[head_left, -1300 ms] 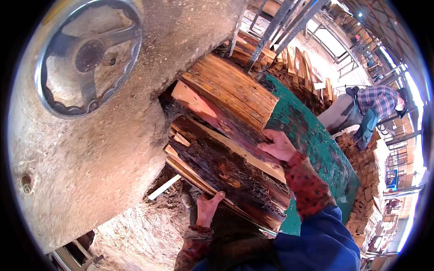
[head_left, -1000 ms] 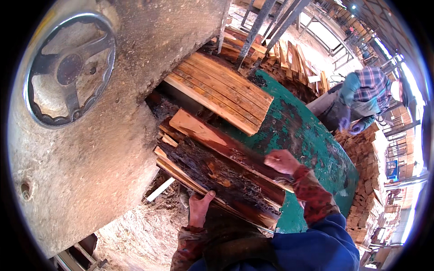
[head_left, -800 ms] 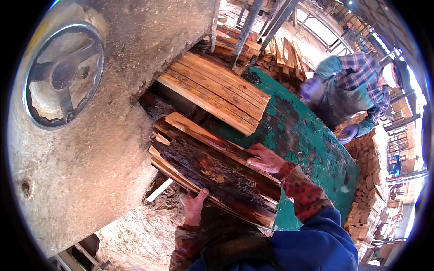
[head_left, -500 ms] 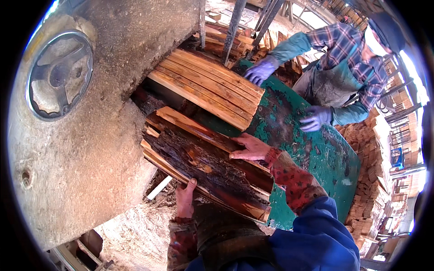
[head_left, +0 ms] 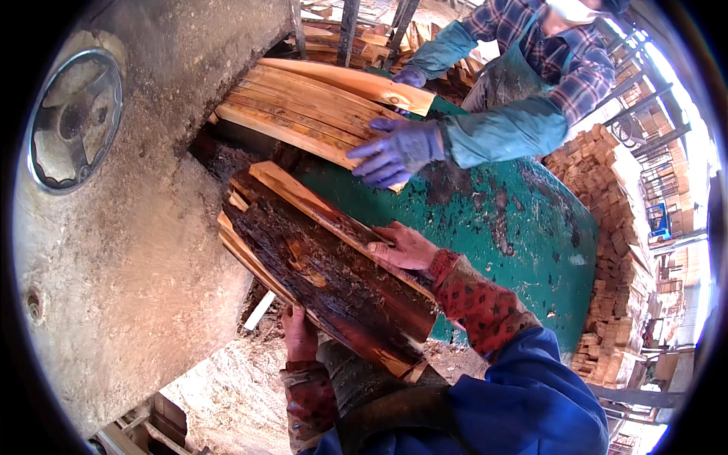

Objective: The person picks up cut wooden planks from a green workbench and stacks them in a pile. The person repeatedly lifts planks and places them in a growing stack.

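Dark, bark-covered wood slabs [head_left: 326, 280] lie slantwise in front of me at the edge of the green table. My left hand [head_left: 300, 334] is closed on their near edge, with its fingers partly hidden underneath. Across from it, my right hand [head_left: 407, 246] is closed on the far edge, next to a lighter strip of wood [head_left: 303, 199]. Beyond the slabs is a row of pale sawn boards [head_left: 288, 110]. A co-worker's gloved hand [head_left: 402, 152] presses on their right end. The co-worker's other glove [head_left: 409, 76] is behind a rounded board [head_left: 364, 83].
The green table [head_left: 523, 235], with worn paint, stretches to the right. A large dusty machine panel [head_left: 152, 250] with a handwheel [head_left: 74, 121] stands at the left. Stacked wood pieces [head_left: 607, 250] rise behind the table, and metal posts [head_left: 347, 34] stand at the back.
The co-worker has leaned in and put a gloved hand on the sawn boards. A rounded board now lies along their far side. The bark slabs have shifted slightly toward me and away from the boards.
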### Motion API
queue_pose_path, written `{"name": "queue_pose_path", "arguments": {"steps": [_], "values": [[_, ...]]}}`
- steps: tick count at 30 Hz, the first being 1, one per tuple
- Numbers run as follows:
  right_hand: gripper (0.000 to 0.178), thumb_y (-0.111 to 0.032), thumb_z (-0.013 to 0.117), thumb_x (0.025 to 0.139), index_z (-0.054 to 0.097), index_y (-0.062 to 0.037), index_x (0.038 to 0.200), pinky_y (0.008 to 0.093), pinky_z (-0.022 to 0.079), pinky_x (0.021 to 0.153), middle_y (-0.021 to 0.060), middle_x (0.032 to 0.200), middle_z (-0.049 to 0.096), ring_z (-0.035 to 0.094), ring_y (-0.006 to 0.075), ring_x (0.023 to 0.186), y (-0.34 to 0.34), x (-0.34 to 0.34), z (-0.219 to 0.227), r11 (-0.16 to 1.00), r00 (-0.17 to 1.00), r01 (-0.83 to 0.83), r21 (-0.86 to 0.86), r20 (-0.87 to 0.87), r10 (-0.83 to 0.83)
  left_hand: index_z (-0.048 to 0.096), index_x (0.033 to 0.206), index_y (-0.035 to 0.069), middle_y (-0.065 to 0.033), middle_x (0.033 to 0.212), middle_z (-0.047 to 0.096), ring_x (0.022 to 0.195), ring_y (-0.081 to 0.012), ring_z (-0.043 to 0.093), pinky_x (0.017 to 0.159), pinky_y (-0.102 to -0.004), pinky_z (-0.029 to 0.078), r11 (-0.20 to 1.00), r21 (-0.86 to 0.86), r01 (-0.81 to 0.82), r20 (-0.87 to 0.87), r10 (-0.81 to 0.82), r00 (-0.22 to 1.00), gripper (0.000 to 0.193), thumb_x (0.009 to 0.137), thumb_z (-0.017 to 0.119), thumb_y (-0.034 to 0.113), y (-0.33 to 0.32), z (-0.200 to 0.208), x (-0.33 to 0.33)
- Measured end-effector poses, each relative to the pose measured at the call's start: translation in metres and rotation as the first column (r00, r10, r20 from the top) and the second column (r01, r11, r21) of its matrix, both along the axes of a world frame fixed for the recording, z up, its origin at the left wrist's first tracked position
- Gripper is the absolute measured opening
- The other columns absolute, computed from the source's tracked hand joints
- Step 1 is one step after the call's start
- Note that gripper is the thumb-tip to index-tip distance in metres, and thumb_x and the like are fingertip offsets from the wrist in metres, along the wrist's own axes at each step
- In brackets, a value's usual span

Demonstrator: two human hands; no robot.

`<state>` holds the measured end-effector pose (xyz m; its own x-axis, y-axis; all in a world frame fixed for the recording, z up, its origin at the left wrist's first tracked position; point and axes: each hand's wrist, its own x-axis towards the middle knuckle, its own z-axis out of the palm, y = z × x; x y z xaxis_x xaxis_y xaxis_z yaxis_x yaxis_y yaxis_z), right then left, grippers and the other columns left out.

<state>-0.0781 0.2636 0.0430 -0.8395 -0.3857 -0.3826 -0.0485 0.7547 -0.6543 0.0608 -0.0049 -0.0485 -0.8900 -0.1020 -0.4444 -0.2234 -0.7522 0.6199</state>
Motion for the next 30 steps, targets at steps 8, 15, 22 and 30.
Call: {"name": "queue_pose_path", "arguments": {"steps": [8, 15, 22, 30], "values": [[0.091, -0.072, 0.055, 0.080, 0.057, 0.0083, 0.121, 0.0433, 0.046, 0.085, 0.0256, 0.104, 0.055, 0.058, 0.0402, 0.098, -0.023, 0.062, -0.006, 0.984, 0.981, 0.178, 0.003, -0.084, -0.177, 0.049, 0.134, 0.008, -0.0098, 0.129, 0.056, 0.114, -0.0292, 0.054, 0.099, -0.0437, 0.044, 0.956, 0.290, 0.034, 0.044, -0.049, 0.998, 0.056, 0.097, 0.047, 0.050, -0.008, -0.011, 0.016], [0.083, -0.064, 0.067, 0.076, 0.057, 0.0083, 0.115, 0.0437, 0.045, 0.082, 0.0242, 0.101, 0.055, 0.056, 0.0376, 0.097, -0.045, 0.115, -0.017, 0.946, 0.943, 0.312, -0.091, -0.089, -0.320, 0.043, 0.139, 0.009, -0.0114, 0.132, 0.053, 0.117, -0.0312, 0.053, 0.101, -0.0458, 0.044, 0.923, 0.295, 0.249, 0.006, -0.262, 0.965, 0.064, 0.094, 0.049, 0.054, -0.042, -0.013, 0.020], [0.090, -0.059, 0.070, 0.077, 0.044, 0.0073, 0.132, 0.0386, 0.035, 0.102, 0.0242, 0.128, 0.046, 0.043, 0.0335, 0.123, -0.070, 0.190, -0.015, 0.861, 0.887, 0.461, -0.216, 0.133, -0.442, 0.037, 0.142, 0.008, -0.0138, 0.132, 0.052, 0.117, -0.0339, 0.053, 0.098, -0.0490, 0.046, 0.899, 0.268, 0.345, 0.013, -0.362, 0.932, 0.071, 0.092, 0.052, 0.055, -0.065, -0.008, 0.054], [0.104, -0.057, 0.077, 0.070, 0.037, 0.0107, 0.137, 0.0401, 0.038, 0.104, 0.0274, 0.131, 0.051, 0.049, 0.0337, 0.125, -0.097, 0.247, -0.027, 0.744, 0.838, 0.535, -0.401, 0.143, -0.526, 0.042, 0.138, 0.008, -0.0131, 0.128, 0.055, 0.115, -0.0314, 0.054, 0.097, -0.0465, 0.047, 0.859, 0.208, 0.469, -0.003, -0.479, 0.878, 0.064, 0.093, 0.052, 0.052, -0.089, -0.008, 0.087]]}}
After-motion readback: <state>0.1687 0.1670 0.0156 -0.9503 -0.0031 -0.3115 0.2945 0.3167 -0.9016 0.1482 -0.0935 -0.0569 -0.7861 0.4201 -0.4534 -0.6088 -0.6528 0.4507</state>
